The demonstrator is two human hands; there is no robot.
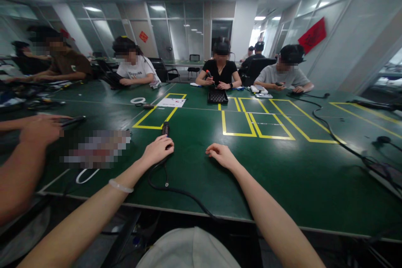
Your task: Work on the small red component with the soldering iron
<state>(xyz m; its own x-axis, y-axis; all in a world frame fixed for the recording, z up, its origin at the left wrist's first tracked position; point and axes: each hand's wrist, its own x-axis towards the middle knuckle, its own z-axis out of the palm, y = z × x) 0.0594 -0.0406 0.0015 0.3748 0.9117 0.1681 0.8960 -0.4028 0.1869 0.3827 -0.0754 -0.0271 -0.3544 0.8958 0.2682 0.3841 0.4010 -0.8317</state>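
My left hand [158, 150] is closed around a black cylindrical cable connector [166, 129], whose far end sticks out past my fingers. From under that hand a black cable [185, 192] loops down and runs over the table's near edge. A small ring-shaped end [166, 184] hangs on a short thin strand beside the loop. My right hand [222, 155] rests on the green table [194, 163], fingers loosely bent and nothing visible in them. A pale bracelet [121, 186] sits on my left wrist.
Yellow tape rectangles [238, 135] mark the table, with a white paper [171, 102] and a black tray [217, 97] farther back. A co-worker's hand [42, 130] holds a dark object at left. Several people sit opposite. Black cables [329, 127] cross the right side.
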